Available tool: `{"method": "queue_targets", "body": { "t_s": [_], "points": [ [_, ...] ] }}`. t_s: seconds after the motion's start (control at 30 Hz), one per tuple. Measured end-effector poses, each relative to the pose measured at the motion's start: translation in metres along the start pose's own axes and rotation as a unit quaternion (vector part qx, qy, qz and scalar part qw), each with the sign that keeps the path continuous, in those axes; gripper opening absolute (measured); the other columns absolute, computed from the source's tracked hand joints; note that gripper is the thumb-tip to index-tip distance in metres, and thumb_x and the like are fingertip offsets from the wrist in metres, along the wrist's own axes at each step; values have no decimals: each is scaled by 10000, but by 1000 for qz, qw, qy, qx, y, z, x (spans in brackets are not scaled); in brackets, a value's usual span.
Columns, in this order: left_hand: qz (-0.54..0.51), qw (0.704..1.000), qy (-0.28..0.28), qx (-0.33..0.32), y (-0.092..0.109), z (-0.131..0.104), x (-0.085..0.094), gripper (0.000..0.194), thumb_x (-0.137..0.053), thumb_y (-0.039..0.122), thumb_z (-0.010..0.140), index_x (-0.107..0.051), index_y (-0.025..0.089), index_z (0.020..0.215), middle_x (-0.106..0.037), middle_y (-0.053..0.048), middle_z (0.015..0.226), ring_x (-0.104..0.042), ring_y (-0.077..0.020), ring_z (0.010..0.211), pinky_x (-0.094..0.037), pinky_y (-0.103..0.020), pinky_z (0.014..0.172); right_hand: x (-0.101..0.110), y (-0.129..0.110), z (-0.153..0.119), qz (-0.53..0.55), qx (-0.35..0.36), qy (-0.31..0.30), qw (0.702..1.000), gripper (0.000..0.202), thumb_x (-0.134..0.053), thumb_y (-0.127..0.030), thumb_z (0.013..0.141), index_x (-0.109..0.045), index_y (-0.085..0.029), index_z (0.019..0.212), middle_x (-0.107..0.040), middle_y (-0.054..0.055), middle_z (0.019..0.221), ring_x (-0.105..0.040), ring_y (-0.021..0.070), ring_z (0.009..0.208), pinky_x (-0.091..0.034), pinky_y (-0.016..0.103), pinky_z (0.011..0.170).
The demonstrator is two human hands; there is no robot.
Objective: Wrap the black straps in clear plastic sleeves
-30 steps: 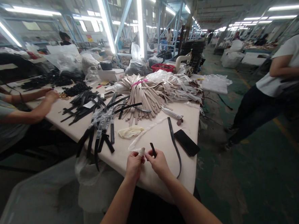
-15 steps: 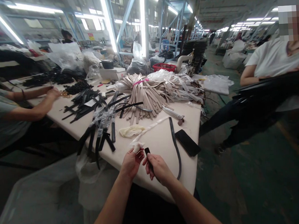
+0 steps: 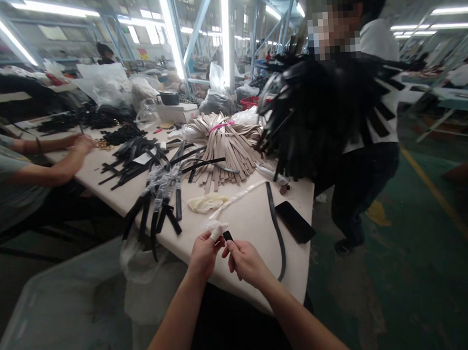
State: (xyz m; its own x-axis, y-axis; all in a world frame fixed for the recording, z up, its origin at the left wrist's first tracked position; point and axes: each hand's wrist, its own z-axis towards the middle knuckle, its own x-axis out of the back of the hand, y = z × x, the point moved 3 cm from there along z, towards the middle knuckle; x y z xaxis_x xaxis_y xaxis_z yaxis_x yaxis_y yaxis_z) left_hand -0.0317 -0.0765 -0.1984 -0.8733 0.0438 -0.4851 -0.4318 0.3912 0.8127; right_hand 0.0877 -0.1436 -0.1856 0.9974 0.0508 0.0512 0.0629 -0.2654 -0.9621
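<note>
My left hand [image 3: 204,255] is closed, with a crumpled white cloth [image 3: 217,227] bunched at its thumb and fingertips. Close beside it, my right hand [image 3: 245,261] pinches a short black strap [image 3: 227,235] whose end points up toward the cloth. The strap's tip is at or very near the cloth; whether they touch I cannot tell. To the right of my hands a longer dark strap [image 3: 276,230] lies curved on the table. A pale, thin, crumpled cloth [image 3: 207,202] rests just beyond my left hand.
The pale table [image 3: 257,295] holds a black phone [image 3: 295,222], plastic-wrapped black straps [image 3: 161,187] and a fanned bundle of beige straps [image 3: 226,149]. A co-worker's hands [image 3: 82,147] work at the left. Another person stands at the right with a large black strap bundle [image 3: 317,112].
My right hand has brought the black strap's end closer to the white cloth. The person on the right has moved in to the table's far right corner, carrying the black strap bundle.
</note>
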Motion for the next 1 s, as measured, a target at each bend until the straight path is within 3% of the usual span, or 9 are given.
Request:
{"method": "queue_targets", "body": {
  "t_s": [0.17,0.37,0.6,0.77,1.0],
  "points": [
    [24,1000,1,-13,0,1,4,240,-867,302,676,-766,111,779,-665,-28,657,-549,-87,571,-454,-213,584,-1,2,2,9,-18,-11,1000,526,-370,-592,971,-638,-164,824,-565,-23,491,-405,89,295,-283,196,311],
    [0,1000,7,6,1,-1,3,264,-891,253,633,-785,135,843,-728,-60,816,-625,-126,685,-499,-233,652,-7,-3,-1,111,-30,-95,989,496,-379,-575,968,-617,-161,836,-554,-39,473,-379,81,291,-255,188,323],
    [-13,999,-38,17,5,-8,4,268,-832,295,723,-786,119,919,-670,-35,677,-574,-109,596,-469,-226,572,-6,-2,3,130,-36,-63,989,488,-381,-563,966,-603,-161,802,-545,-40,446,-354,81,266,-231,190,294],
    [-11,999,-27,23,7,-11,4,340,-854,293,692,-784,129,981,-726,-73,808,-604,-117,630,-472,-234,596,-11,-2,3,103,-32,-74,991,474,-392,-552,963,-608,-166,794,-547,-40,449,-345,82,261,-250,188,283],
    [24,992,-114,58,-3,-14,4,174,-808,275,753,-743,114,740,-656,-43,656,-554,-105,568,-435,-224,572,-3,-3,8,16,-21,-65,998,471,-393,-555,972,-584,-172,775,-567,-30,468,-394,82,272,-277,179,291]
  ]
}}
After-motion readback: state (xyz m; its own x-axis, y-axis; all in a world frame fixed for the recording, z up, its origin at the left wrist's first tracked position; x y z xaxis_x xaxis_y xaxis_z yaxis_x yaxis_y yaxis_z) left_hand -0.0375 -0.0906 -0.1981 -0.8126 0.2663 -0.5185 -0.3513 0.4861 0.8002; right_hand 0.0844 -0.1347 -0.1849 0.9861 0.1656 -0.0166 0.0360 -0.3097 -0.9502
